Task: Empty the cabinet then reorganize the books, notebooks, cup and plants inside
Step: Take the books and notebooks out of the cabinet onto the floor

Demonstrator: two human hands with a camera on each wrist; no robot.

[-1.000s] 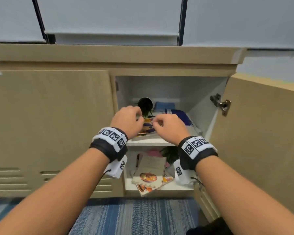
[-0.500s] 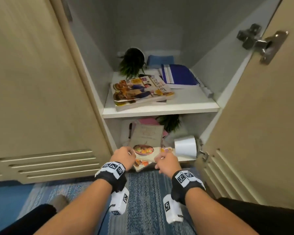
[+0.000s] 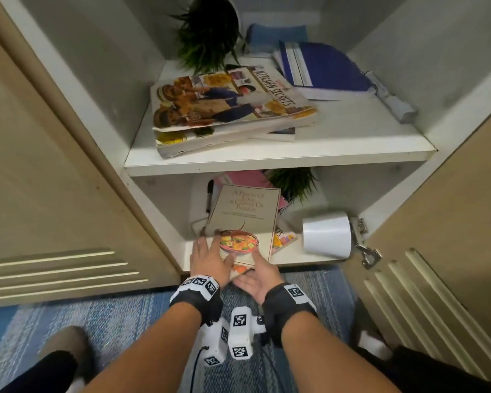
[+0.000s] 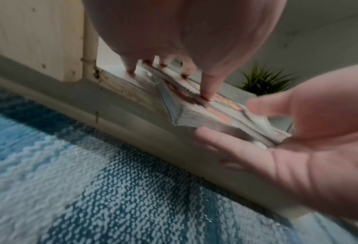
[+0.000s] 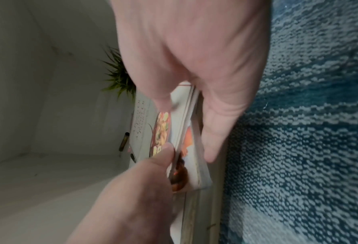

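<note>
Both hands' grip around lower-shelf book stack.

The head view is evenly lit and sharp, bowed at its edges; both wrist views are dimmed, softened by motion blur

hands now on bottom books

Toppled cup and plant crowd bottom shelf's right.
</note>
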